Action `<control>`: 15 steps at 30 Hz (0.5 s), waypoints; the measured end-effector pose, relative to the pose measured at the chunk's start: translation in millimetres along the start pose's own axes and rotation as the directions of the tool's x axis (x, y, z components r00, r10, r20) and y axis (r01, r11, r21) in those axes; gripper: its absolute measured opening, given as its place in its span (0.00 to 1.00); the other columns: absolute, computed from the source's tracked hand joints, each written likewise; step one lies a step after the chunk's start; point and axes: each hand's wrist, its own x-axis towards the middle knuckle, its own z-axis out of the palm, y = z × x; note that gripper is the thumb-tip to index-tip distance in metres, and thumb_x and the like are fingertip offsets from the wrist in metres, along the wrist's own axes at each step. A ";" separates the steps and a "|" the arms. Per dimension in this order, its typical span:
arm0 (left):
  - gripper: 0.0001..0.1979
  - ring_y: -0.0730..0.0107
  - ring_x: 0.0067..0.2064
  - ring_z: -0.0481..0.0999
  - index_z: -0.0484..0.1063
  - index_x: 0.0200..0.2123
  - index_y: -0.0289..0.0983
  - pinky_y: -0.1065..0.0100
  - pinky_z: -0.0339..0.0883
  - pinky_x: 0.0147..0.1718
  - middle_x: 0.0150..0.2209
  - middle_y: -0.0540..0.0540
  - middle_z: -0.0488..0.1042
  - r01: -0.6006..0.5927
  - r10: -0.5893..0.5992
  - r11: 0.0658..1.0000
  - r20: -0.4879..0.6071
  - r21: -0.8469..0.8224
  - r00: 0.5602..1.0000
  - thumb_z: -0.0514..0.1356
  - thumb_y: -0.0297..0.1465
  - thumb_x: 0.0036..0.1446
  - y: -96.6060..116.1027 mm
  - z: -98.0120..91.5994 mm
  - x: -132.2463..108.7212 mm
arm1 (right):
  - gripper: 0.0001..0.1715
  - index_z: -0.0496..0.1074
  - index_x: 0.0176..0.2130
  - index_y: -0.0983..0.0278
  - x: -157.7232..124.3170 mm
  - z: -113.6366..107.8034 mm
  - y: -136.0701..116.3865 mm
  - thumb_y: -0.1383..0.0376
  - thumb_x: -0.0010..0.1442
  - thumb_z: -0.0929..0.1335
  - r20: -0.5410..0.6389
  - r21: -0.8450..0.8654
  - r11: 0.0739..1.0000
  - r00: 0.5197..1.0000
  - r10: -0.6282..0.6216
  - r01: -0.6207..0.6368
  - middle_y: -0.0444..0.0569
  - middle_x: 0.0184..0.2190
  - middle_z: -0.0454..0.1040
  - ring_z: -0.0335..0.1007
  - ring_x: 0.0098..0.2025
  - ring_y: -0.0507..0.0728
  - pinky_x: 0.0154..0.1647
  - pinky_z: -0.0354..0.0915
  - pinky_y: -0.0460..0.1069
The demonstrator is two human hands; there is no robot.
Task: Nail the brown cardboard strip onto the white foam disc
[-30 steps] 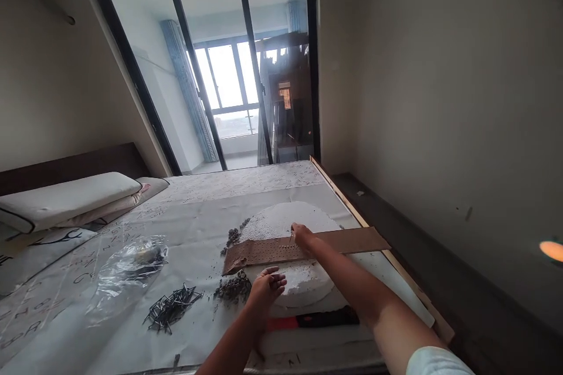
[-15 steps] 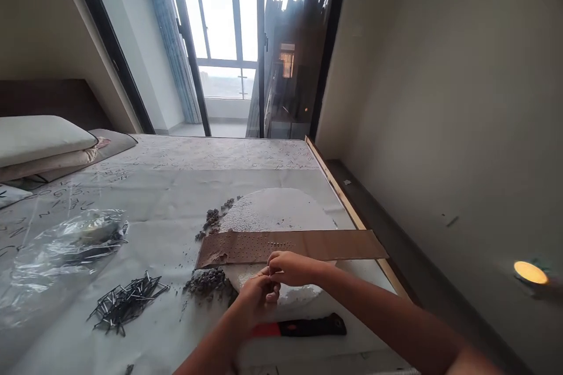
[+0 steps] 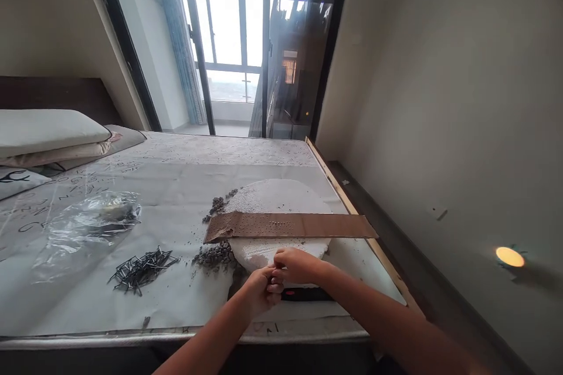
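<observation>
My left hand (image 3: pixel 263 288) and my right hand (image 3: pixel 297 265) meet in front of the foam, fingers pinched together at the tips. Whatever is between them is too small or hidden to make out. Just beyond them a brown cardboard strip (image 3: pixel 329 225), dotted with small holes, lies across a round white foam slab (image 3: pixel 281 194). A black tool handle with a red patch (image 3: pixel 308 294) shows partly behind my hands; its other end is covered. To the left lies a pile of dark nails (image 3: pixel 143 269).
Grey crumbs (image 3: pixel 215 255) are heaped at the foam's left side. A clear plastic bag (image 3: pixel 79 234) rests farther left on the sheet-covered mattress (image 3: pixel 176 310). Pillows (image 3: pixel 48 129) lie at the far left. A wooden edge (image 3: pixel 338 190) borders the right side.
My hands stay pinched together but have come back from the cardboard strip, and now cover more of the tool handle. The view has shifted, showing the mattress's near edge.
</observation>
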 end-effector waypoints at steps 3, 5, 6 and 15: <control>0.04 0.86 0.13 0.46 0.59 0.29 0.36 0.78 0.33 0.15 0.17 0.58 0.50 -0.056 0.056 0.998 -0.014 0.001 0.998 0.53 0.28 0.56 -0.3 2.6 -11.4 | 0.10 0.73 0.33 0.64 -7.5 -12.5 -0.9 0.59 0.54 0.67 -0.052 -0.033 0.999 0.998 0.030 -0.032 0.49 0.35 0.75 0.68 0.34 0.53 0.29 0.57 0.44; 0.04 0.86 0.14 0.48 0.61 0.37 0.37 0.79 0.34 0.15 0.18 0.58 0.52 -0.129 0.130 0.991 -0.059 0.027 0.990 0.51 0.30 0.58 1.3 3.0 -18.1 | 0.10 0.74 0.34 0.64 -6.2 -21.3 8.4 0.60 0.56 0.66 -0.132 -0.097 0.992 0.989 0.072 -0.085 0.49 0.35 0.75 0.69 0.36 0.53 0.32 0.59 0.44; 0.06 0.86 0.14 0.48 0.61 0.41 0.38 0.79 0.35 0.15 0.19 0.58 0.53 -0.161 0.164 0.986 -0.083 0.043 0.983 0.51 0.31 0.59 2.2 2.4 -20.4 | 0.10 0.74 0.35 0.64 -3.1 -25.1 15.1 0.62 0.57 0.65 -0.168 -0.136 0.982 0.980 0.104 -0.127 0.49 0.36 0.75 0.69 0.37 0.53 0.33 0.60 0.44; 0.12 0.86 0.14 0.51 0.60 0.44 0.39 0.79 0.38 0.15 0.21 0.57 0.58 -0.302 0.318 0.946 -0.150 0.120 0.936 0.53 0.31 0.56 8.9 -20.9 -10.6 | 0.10 0.75 0.33 0.68 65.5 -21.7 69.9 0.72 0.58 0.63 -0.142 -0.381 0.875 0.954 0.264 -0.299 0.55 0.37 0.75 0.70 0.38 0.55 0.36 0.63 0.47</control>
